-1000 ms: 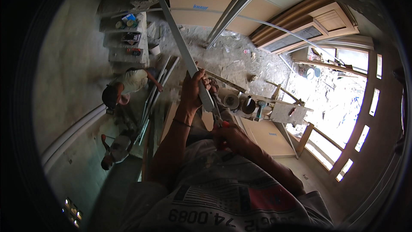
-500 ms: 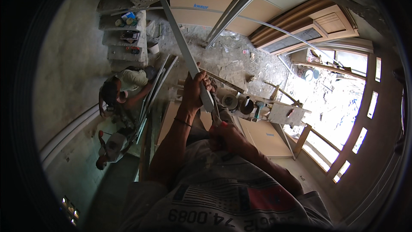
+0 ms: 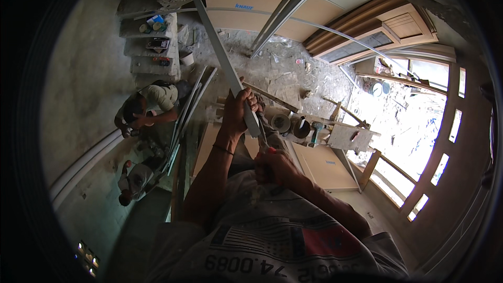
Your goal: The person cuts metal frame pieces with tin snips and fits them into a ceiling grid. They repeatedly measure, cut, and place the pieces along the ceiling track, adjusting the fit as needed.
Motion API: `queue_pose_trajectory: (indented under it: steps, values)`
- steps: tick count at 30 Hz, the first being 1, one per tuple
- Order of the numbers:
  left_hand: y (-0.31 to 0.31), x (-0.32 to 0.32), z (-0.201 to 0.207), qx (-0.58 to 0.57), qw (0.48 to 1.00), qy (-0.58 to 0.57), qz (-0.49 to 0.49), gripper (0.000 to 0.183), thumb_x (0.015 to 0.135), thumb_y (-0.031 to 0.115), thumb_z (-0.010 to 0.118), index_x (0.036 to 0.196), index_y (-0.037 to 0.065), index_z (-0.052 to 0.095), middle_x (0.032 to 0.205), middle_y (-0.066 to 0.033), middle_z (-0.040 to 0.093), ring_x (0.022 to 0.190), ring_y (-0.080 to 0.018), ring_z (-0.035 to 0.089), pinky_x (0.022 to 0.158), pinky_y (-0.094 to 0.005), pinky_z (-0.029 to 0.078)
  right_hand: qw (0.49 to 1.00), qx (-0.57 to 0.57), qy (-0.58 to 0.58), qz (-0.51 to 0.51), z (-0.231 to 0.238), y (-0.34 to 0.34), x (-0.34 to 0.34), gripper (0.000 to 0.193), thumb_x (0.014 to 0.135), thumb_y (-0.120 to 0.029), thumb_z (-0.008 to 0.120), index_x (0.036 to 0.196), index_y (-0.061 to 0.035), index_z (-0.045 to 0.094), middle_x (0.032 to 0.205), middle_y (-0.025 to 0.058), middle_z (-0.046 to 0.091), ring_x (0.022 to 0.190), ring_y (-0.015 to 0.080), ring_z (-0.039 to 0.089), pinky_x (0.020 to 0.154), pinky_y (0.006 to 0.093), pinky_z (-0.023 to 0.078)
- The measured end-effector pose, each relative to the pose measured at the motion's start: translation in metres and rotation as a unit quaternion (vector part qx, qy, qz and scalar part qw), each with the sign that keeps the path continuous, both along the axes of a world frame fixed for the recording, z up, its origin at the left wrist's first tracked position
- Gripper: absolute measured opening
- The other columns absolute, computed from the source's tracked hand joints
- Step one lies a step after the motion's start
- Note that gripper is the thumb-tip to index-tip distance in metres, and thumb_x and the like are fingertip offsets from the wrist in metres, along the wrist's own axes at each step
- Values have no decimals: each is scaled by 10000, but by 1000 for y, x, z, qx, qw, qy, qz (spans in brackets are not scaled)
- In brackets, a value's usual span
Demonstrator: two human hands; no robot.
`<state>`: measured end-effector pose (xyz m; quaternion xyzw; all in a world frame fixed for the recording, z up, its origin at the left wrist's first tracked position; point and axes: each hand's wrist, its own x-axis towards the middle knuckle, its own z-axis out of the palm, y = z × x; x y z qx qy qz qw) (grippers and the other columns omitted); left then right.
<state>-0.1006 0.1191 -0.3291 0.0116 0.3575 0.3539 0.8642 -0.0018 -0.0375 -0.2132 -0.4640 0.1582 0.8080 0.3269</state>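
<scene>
My left hand (image 3: 239, 109) is wrapped round a long grey metal channel (image 3: 215, 39) close to its near end. From there the channel slants away to the far left. In front of my chest, my right hand (image 3: 276, 166) is closed on the red handle of a hand tool that looks like tin snips (image 3: 264, 139). Its slim metal part points up to the channel's near end. Whether its jaws are round the metal is too small to tell, and my fingers cover most of the handle.
Beyond my hands, a plank scaffold bears buckets (image 3: 301, 128) and a teal tool (image 3: 316, 132). Two people (image 3: 158, 97) work at the left beside leaning metal profiles (image 3: 191, 102). Large boards (image 3: 246, 18) and wooden doors (image 3: 377, 36) lean at the back; debris litters the floor.
My hands, the channel and the tool hold nearly the same place. At the left, one person has brought the arms together in front, and the other has shifted a little.
</scene>
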Motion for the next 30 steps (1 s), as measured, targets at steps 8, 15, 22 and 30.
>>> queue_pose_trajectory:
  steps: [8,15,22,30]
  values:
    - [1,-2,-3,4,1000,-2,1,648,1018,57,610,1596,109,321,874,-3,474,717,-105,502,624,-283,493,999,4,-34,30,5,9,-1,100,996,-148,566,907,-106,548,683,6,459,583,166,456,575,363,408]
    - [0,-3,-6,-2,1000,-7,1,657,1017,58,612,1601,110,314,870,-7,467,718,-107,502,617,-282,493,1000,-1,-26,-1,7,13,-4,309,1041,-183,522,750,-114,444,620,-10,401,501,126,375,490,328,301]
    - [5,-1,3,-1,1000,-15,7,565,1028,92,632,1533,101,378,876,-17,489,710,-119,522,613,-288,502,994,54,-55,79,27,7,17,109,983,-141,644,1016,-40,616,824,60,630,694,186,588,690,364,505]
    - [40,3,54,24,1000,11,-8,373,1043,204,676,1321,64,471,955,-67,578,683,-159,595,586,-305,544,857,284,-246,353,64,-5,110,248,947,-105,776,1149,-38,649,1004,21,686,903,102,620,841,300,529]
